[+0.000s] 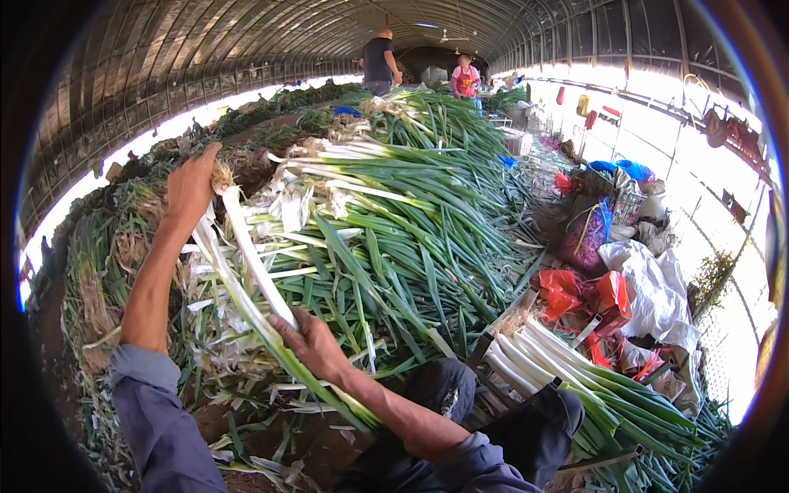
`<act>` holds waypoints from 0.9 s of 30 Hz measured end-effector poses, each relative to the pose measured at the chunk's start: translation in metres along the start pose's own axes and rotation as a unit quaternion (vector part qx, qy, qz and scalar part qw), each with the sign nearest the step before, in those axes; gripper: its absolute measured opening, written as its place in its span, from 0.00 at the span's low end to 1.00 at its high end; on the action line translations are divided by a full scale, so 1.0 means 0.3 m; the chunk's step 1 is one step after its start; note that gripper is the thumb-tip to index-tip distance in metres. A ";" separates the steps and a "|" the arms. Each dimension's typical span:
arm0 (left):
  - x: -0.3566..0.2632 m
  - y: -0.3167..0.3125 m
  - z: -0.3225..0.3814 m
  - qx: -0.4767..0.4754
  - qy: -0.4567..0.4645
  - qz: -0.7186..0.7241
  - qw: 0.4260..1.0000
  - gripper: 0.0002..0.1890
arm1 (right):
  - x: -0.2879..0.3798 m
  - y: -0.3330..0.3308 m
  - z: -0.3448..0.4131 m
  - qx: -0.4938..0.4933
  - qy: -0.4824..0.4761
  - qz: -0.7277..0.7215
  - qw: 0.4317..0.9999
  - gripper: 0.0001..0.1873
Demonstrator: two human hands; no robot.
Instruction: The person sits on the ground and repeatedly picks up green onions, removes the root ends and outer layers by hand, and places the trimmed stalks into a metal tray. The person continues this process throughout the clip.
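A large green onion (251,252) slants across in front of me, its bearded roots at the upper left and its green leaves running down towards my knees. My right hand (311,344) is closed around its white shank, thumb on top. At the root end my left hand (192,185) is curled, its fingertips partly hidden. A pale outer layer (216,252) stands apart from the shank and runs from just below the left hand down to the greens. Beyond both hands lies a broad heap of green onions (394,222), roots to the left and leaves to the right.
By my right knee, a metal rack (484,348) holds a bundle of clean white-stemmed green onions (536,357). Red plastic bags (558,293), a white sack (644,286) and a purple net bag (582,240) lie beyond. Two people (379,65) stand farther back in the tunnel greenhouse.
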State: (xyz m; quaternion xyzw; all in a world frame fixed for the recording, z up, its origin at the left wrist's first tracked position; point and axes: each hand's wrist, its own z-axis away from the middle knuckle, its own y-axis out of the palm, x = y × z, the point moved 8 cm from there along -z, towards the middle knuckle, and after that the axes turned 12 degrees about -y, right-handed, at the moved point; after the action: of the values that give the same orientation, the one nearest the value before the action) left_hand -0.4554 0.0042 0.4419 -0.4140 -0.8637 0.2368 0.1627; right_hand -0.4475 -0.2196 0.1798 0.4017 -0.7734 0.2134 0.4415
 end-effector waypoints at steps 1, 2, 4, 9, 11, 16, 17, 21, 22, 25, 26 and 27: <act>0.017 0.017 0.002 -0.005 0.004 -0.019 1.000 0.32 | -0.010 0.030 0.001 0.011 0.006 -0.005 1.000 0.34; 0.037 0.025 0.017 -0.029 0.018 -0.028 0.999 0.31 | -0.017 0.042 -0.003 0.013 0.006 0.061 0.998 0.33; 0.112 0.066 0.035 -0.033 0.001 -0.042 0.999 0.29 | -0.004 0.062 -0.009 0.004 -0.027 0.110 0.994 0.30; 0.328 0.165 0.053 0.010 -0.045 -0.136 0.990 0.27 | 0.035 0.123 -0.006 0.008 -0.051 0.187 0.981 0.27; 0.418 0.150 0.036 0.020 -0.088 -0.118 0.989 0.25 | 0.040 0.145 0.007 0.032 -0.050 0.229 0.972 0.27; 0.499 0.097 0.076 -0.011 -0.062 -0.164 0.984 0.21 | 0.061 0.150 -0.019 0.027 -0.120 0.204 0.971 0.22; 0.521 0.111 0.080 -0.009 -0.080 -0.163 0.983 0.20 | 0.052 0.158 -0.027 0.043 -0.112 0.219 0.968 0.22; 0.664 0.239 0.093 0.009 -0.062 -0.197 0.978 0.17 | 0.070 0.190 0.004 0.040 -0.112 0.242 0.963 0.21; 0.732 0.287 0.095 0.017 -0.064 -0.213 0.975 0.15 | 0.071 0.198 0.032 0.047 -0.101 0.234 0.966 0.21; 1.149 0.284 0.086 0.033 -0.221 -0.154 0.963 0.14 | 0.056 0.171 0.165 0.077 -0.066 0.306 0.947 0.21; 1.286 0.258 0.116 0.017 -0.276 -0.138 0.951 0.14 | 0.055 0.140 0.166 0.050 -0.087 0.296 0.950 0.22; 1.322 0.277 0.160 0.005 -0.222 -0.150 0.963 0.15 | 0.028 0.122 0.183 0.060 -0.053 0.290 0.954 0.22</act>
State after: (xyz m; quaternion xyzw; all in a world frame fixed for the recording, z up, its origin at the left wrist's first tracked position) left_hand -0.6650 0.3507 0.3902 -0.2158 -0.9292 0.3000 0.0021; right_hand -0.5078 -0.2394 0.1594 0.1966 -0.8646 0.3565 0.2946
